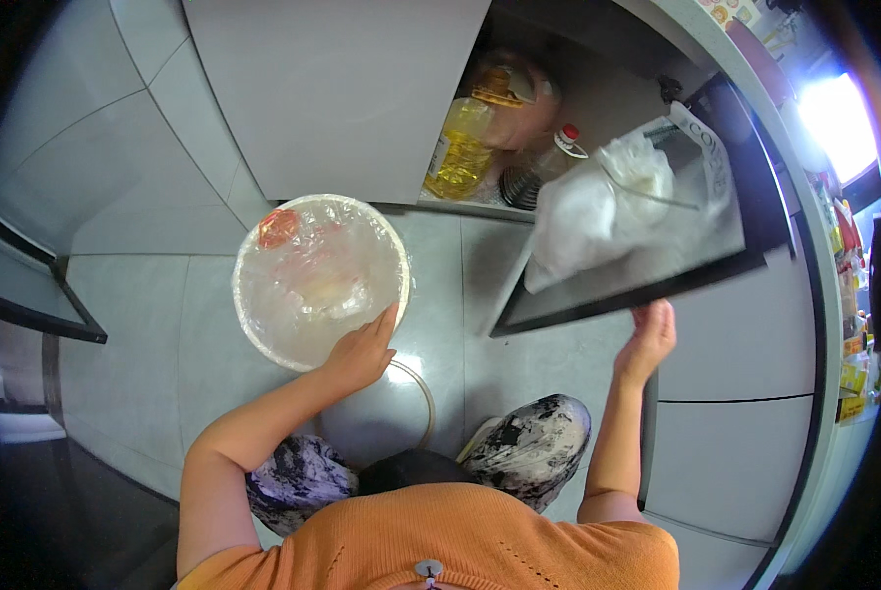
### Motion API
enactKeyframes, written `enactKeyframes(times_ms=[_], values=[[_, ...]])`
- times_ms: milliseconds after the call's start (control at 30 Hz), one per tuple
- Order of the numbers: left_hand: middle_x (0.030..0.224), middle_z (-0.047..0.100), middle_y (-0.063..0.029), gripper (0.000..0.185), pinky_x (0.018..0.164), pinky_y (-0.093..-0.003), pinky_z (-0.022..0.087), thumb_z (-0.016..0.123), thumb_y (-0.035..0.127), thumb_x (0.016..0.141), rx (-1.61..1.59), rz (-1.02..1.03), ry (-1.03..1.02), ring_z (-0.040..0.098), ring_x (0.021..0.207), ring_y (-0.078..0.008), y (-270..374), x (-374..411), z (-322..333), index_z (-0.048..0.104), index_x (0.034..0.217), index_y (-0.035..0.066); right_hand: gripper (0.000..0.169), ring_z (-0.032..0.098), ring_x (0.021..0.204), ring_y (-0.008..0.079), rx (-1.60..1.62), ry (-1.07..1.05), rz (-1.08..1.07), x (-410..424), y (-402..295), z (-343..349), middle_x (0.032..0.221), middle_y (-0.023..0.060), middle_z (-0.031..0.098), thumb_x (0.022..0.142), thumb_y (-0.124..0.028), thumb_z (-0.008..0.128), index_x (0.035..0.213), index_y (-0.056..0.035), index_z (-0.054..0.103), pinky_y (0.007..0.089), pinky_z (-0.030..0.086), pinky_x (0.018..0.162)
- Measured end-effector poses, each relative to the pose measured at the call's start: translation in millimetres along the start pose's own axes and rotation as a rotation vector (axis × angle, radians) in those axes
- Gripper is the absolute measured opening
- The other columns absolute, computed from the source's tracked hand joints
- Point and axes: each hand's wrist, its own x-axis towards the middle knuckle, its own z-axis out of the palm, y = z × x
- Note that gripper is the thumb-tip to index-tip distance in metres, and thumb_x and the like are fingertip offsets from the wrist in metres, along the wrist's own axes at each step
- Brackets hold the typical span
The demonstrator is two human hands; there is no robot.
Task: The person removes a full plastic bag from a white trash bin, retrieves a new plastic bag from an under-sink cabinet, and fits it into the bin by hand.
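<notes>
On the tiled floor stands a round bin (242, 310) with a pale rim, lined with a clear plastic bag (300, 258). My left hand (363, 350) is at its near right rim, fingers along the edge and thumb outside. Inside the bag, a crumpled red-orange wrapper (279, 228) shows at the upper left. My right hand (648, 335) holds the lower edge of an open, dark-framed cabinet door (625, 299); some fingertips are hidden behind it. White plastic bags (595, 214) hang bunched against the door's inner side, slightly blurred.
Inside the open cabinet stand a bottle of yellow oil (459, 158), a red-capped bottle (558, 158) and a pinkish rounded container (532, 103). Grey drawer fronts (732, 339) flank my right arm. Another dark-framed panel (49, 295) juts out at left. A thin curved handle (425, 398) lies by the bin.
</notes>
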Motion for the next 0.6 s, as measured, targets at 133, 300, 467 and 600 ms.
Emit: enactKeyframes(times_ms=[133,300,467,600], values=[[0.130,0.042,-0.0249,0.071,0.086,-0.0420,0.045,0.058,0.011,0.079,0.090,0.018,0.023,0.053,0.106,-0.0357,-3.6,-0.8,-1.1,0.021,0.137,-0.004,0.015,0.062,0.084,0.0167,-0.315,-0.543,-0.169,-5.1,-1.9,67.5,0.095,0.0105,0.065,0.088,-0.006,0.054,0.097,0.0016,0.062,0.0289,0.049,0.076],[0.128,0.044,-0.0245,0.066,0.085,-0.0404,0.046,0.058,0.010,0.078,0.191,0.066,0.097,0.055,0.105,-0.0336,-13.8,-3.0,7.7,0.026,0.135,-0.004,0.010,0.059,0.090,0.0267,-0.515,-0.706,-0.441,7.2,17.5,141.7,0.094,0.0111,0.061,0.083,-0.006,0.057,0.092,-0.0043,0.061,0.0327,0.046,0.076],[0.112,0.056,-0.0242,0.053,0.079,-0.0395,0.048,0.048,0.004,0.079,0.175,0.038,0.045,0.060,0.094,-0.0325,-11.0,-2.1,3.7,0.035,0.129,-0.007,0.009,0.055,0.086,0.0288,-0.619,-0.746,-0.537,30.2,39.8,170.6,0.088,0.0109,0.056,0.083,-0.009,0.058,0.090,-0.0042,0.058,0.0364,0.044,0.073],[0.097,0.060,-0.0227,0.047,0.073,-0.0402,0.048,0.045,0.001,0.078,0.164,0.103,0.172,0.061,0.083,-0.0331,-16.0,-7.8,12.9,0.040,0.125,-0.008,0.013,0.053,0.091,0.0292,-0.649,-0.822,-0.579,39.6,43.0,197.5,0.094,0.0108,0.056,0.084,-0.009,0.057,0.095,-0.0048,0.057,0.0367,0.044,0.077]])
